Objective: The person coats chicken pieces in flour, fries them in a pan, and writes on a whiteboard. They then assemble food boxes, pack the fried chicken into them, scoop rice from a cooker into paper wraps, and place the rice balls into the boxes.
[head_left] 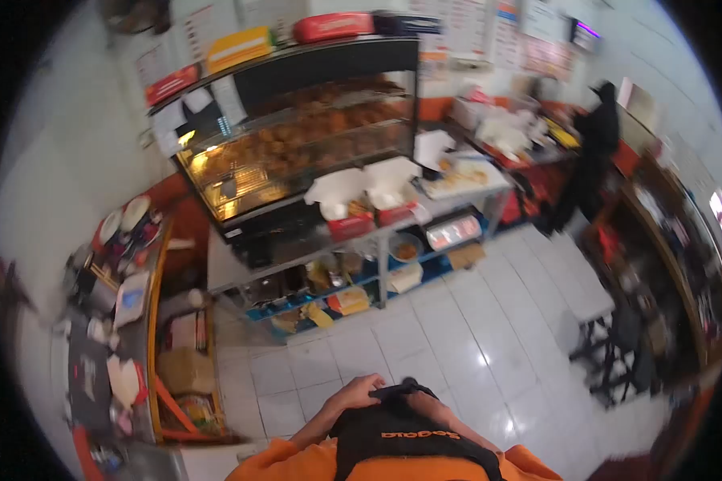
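while both hands (385, 394) grip black apron (393, 429).

A glass display case (297, 136) full of fried food stands at about eleven o'clock, lit from inside. A yellow sign (238, 48) and a red sign (333, 26) sit on its top. Just right of it, near twelve o'clock, white paper boxes (361, 186) rest on a metal table (225, 268), whose lower shelf (353, 297) carries bowls and packets. At nine o'clock a cluttered counter (128, 321) with an orange edge runs down the left side. White floor tiles (457, 337) fill the middle. A dark stool (610, 353) stands at four o'clock. A person in black (590, 160) stands at two o'clock beside another counter (505, 132).
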### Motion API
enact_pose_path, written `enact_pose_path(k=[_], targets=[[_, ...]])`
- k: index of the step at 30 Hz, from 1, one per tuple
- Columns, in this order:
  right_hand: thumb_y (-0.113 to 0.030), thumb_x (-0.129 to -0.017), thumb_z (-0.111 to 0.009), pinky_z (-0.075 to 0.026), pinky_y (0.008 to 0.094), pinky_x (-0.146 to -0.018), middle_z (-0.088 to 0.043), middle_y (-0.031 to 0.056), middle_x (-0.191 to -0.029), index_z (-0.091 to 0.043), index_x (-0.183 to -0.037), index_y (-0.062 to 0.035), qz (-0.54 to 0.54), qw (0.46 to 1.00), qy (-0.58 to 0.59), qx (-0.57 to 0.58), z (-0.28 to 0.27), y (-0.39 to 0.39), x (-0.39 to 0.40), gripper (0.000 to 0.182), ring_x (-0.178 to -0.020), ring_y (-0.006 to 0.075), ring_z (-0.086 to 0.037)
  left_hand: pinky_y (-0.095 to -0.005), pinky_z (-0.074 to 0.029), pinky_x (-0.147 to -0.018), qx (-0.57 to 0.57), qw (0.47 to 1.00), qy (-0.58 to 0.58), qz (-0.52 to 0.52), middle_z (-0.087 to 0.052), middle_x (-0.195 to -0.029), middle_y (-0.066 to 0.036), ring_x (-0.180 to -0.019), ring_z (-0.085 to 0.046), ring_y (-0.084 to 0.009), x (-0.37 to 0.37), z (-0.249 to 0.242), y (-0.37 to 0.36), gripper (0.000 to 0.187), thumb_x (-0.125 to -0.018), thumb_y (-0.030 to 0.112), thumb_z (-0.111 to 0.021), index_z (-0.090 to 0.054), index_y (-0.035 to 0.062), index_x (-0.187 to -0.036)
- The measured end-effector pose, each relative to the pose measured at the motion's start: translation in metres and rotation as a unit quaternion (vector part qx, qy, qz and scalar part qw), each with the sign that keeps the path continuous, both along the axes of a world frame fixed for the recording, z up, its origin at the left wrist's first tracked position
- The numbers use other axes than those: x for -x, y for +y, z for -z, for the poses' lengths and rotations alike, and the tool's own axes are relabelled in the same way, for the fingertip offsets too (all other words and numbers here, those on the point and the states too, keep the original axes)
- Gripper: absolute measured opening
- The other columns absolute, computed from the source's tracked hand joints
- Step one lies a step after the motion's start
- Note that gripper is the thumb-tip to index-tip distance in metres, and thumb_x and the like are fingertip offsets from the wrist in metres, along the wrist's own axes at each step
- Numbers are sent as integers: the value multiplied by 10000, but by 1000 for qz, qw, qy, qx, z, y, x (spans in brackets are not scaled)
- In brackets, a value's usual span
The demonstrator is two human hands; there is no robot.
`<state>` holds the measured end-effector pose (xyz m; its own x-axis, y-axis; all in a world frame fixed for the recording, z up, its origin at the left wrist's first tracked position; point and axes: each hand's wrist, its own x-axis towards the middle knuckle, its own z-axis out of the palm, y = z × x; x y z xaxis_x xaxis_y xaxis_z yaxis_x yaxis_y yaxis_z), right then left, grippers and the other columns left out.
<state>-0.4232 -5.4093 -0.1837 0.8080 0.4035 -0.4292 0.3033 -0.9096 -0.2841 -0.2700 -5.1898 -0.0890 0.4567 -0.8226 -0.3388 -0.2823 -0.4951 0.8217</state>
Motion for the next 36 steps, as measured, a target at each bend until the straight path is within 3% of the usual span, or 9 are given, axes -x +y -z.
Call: enact_pose_path(k=[3,11,13,14,21,23,28,29,36], targets=[[-148,-1002,-452,-419,413,-1076,-650,173,-1302,-641,-1206,-29,62,949,6,-308,53,-64,-83,303,-1209,304,-605,-394,-558,-887,3,996,-12,-90,-669,-1145,-162,-1086,-665,-308,-27,-32,-11,493,-787,63,-753,-578,50,-1247],[-187,-943,-513,-549,495,-800,-731,201,-925,-748,-892,-29,-26,972,101,-210,-69,-132,-252,288,-870,376,-716,-287,-545,-798,11,906,-9,-422,-769,-930,-82,-862,-723,-153,-102,-36,-61,207,-864,147,-774,-760,79,-1059],[-229,-960,-515,-546,502,-809,-704,222,-968,-685,-1017,8,-253,962,102,-28,-32,-150,-304,297,-922,421,-680,-283,-545,-786,46,906,-18,-421,-769,-913,-87,-850,-724,-146,-144,-29,-75,206,-868,174,-788,-764,61,-1039],[-216,-945,-517,-557,512,-755,-710,218,-957,-691,-1006,12,-63,974,85,-200,-22,-169,-305,293,-899,407,-692,-302,-552,-774,48,898,41,-436,-762,-859,-83,-821,-720,-149,-164,-36,-82,224,-855,189,-811,-764,24,-999],[-152,-905,-575,-560,456,-828,-742,198,-1048,-731,-1091,-18,-43,964,153,-213,-176,-250,-425,278,-954,372,-713,-322,-555,-860,94,906,227,-343,-741,-1029,-101,-957,-700,-164,-304,-7,-70,318,-944,208,-739,-688,-16,-1163],[-140,-905,-591,-546,412,-837,-751,144,-1020,-725,-1122,-49,14,899,5,-438,-204,-316,-466,271,-930,337,-705,-338,-554,-885,15,929,94,-357,-729,-1103,-124,-1002,-700,-194,-329,22,-44,337,-938,229,-744,-684,-17,-1161],[-64,-907,-654,-542,313,-745,-743,107,-864,-705,-1045,-4,392,825,-312,-262,-269,-512,-631,159,-788,153,-710,-343,-557,-890,-30,865,1,-500,-716,-1143,-151,-1035,-701,-249,-334,56,-13,382,-914,224,-767,-650,13,-1211],[-145,-895,-678,-553,401,-757,-735,197,-958,-732,-1055,-32,391,758,-365,-374,-281,-543,-677,203,-833,318,-722,-343,-559,-883,-56,849,-17,-524,-715,-1142,-150,-1030,-702,-251,-329,49,-37,390,-910,226,-771,-649,19,-1217],[-344,-812,-795,-573,400,-798,-770,155,-965,-778,-1015,-44,132,964,-144,-182,-231,-642,-964,363,-880,300,-741,-278,-520,-744,0,735,205,-646,-724,-1098,-65,-912,-678,-146,-272,-37,-218,422,-926,237,-746,-628,39,-1279]])
